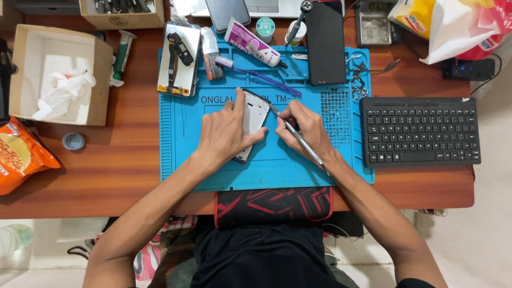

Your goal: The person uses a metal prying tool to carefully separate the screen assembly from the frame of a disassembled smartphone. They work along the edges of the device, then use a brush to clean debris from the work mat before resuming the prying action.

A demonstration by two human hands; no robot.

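Hands meet at the middle of a blue mat (224, 170) on the wooden counter (106, 160). Seen from the head camera, the left hand (224, 133) grasps a white phone frame (255, 114), holding it tilted on the mat, thumb along its right edge. The right hand (304, 130) is closed around a thin metal tool (301, 141) in a pen grip, its tip touching the frame's upper right edge.

At nine o'clock lies an orange snack bag (21, 157); above it an open cardboard box (58, 74) with crumpled white tissue. At twelve o'clock a white-and-pink tube (249, 41) lies slanted beside a small round tin (265, 26). At one o'clock a dark phone (324, 45) lies flat. At two o'clock sits a white plastic bag (458, 26) with a yellow carton inside. At three o'clock is a black keyboard (420, 130).
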